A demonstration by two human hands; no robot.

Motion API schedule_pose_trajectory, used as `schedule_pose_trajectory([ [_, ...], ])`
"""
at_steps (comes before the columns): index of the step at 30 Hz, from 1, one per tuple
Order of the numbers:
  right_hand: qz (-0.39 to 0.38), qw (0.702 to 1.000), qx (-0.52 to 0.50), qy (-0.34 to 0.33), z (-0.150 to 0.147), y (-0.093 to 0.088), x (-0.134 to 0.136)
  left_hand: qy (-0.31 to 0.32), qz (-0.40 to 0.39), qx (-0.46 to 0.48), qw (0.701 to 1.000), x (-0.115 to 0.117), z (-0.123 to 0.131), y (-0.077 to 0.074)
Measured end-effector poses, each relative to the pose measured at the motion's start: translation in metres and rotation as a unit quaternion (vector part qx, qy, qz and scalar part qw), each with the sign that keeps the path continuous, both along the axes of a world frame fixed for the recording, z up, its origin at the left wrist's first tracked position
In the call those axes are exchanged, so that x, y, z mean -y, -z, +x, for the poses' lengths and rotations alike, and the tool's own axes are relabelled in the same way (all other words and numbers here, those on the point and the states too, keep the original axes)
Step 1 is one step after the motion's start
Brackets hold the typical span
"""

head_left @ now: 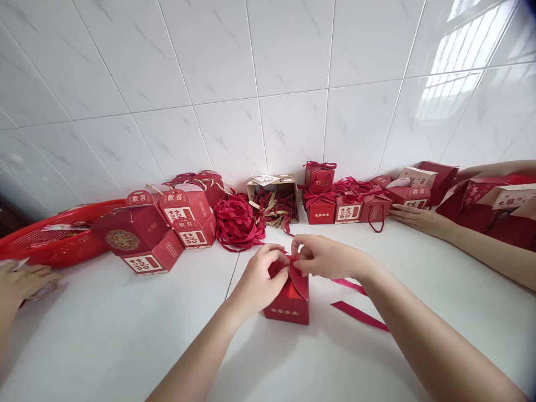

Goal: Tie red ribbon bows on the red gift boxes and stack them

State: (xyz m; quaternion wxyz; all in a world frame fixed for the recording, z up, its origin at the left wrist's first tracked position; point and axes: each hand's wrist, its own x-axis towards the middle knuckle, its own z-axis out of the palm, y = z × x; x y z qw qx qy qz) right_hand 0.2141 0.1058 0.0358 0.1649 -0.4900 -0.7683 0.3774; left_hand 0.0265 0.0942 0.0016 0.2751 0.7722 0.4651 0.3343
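Note:
A small red gift box [287, 312] with gold characters stands upright on the white table in front of me. Its rounded top flaps are drawn together at the middle. From the left, my left hand [264, 277] closes its thumb and fingers on the flaps. My right hand [329, 257] pinches them from the other side, its fingertips partly hidden behind the flap. To the right of the box, a dark pink ribbon [360, 315] lies on the table, partly under my right forearm.
Along the tiled wall stand finished red boxes [321, 212], a bundle of red ribbon [238, 221] and an open carton [297, 204] of ribbon pieces. Stacked boxes [144, 245] and a red basket [79, 254] are at left. Other people's hands [427, 222] reach in from both sides.

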Motion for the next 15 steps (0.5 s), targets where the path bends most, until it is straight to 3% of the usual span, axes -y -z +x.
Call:
schedule_pose_trajectory([
  [4, 0.118, 0.993, 0.002, 0.017, -0.002, -0.002, 0.004, -0.009, 0.024, 0.048, 0.999, -0.003, -0.001, -0.002],
  [8, 0.136, 0.986, -0.086, -0.042, -0.004, -0.006, 0.002, -0.023, 0.077, 0.094, 0.992, -0.001, -0.002, -0.009],
  [11, 0.166, 0.971, -0.173, -0.006, 0.001, -0.018, 0.009, -0.051, 0.087, 0.065, 0.993, 0.008, -0.009, -0.012],
  [13, 0.208, 0.944, -0.252, 0.038, 0.008, -0.030, 0.023, -0.065, 0.079, -0.002, 0.995, 0.015, -0.017, -0.011],
  [15, 0.262, 0.889, -0.367, 0.076, 0.016, -0.042, 0.041, -0.082, 0.067, -0.059, 0.993, 0.022, -0.025, -0.008],
])
